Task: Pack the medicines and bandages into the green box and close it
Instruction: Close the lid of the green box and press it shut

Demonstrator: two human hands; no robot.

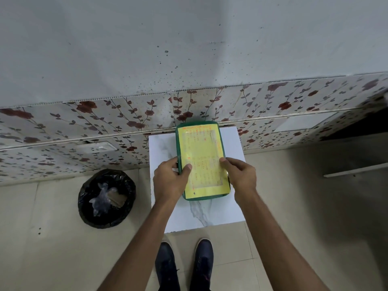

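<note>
The green box (201, 143) lies flat on a small white marble-patterned table (231, 196), its lid down and a yellow printed label covering the top. My left hand (170, 179) grips the box's left edge, thumb resting on the label. My right hand (239, 173) holds the right edge, thumb on the label too. No medicines or bandages are visible; the inside of the box is hidden.
A black-lined waste bin (107, 198) with crumpled plastic and cardboard stands on the floor to the table's left. A floral-tiled wall (105, 127) rises right behind the table. My dark shoes (184, 267) stand at the table's near edge.
</note>
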